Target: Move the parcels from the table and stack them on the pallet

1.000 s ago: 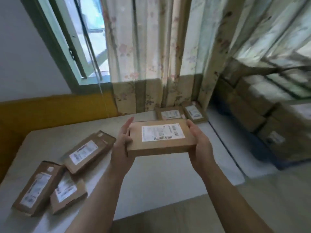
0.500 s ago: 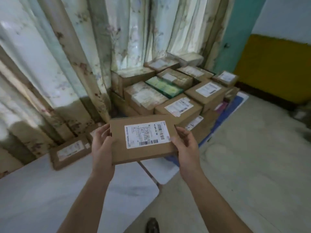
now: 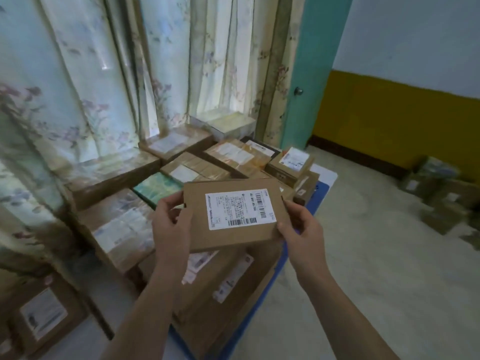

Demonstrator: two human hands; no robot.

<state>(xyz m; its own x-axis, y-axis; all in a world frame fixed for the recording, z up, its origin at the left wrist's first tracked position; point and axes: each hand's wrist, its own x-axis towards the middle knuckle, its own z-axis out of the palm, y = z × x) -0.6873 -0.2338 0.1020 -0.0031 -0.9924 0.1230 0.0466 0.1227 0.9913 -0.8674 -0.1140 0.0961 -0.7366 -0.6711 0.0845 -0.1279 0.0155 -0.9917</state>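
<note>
You hold a flat cardboard parcel [image 3: 233, 214] between both hands, label side up, above the stacked parcels [image 3: 122, 229] on the blue pallet [image 3: 318, 201]. Your left hand [image 3: 170, 229] curls round its left edge, thumb on top near the corner, fingers underneath. Your right hand [image 3: 302, 229] pinches the right edge, fingertips at the lower right corner. The parcel is thin, rectangular, matte brown, with a white barcode label [image 3: 240, 208]. The boxes below are brown cardboard, several wrapped in glossy clear tape; one green packet [image 3: 155, 187] lies among them. Floral curtains [image 3: 104, 74] hang behind.
</note>
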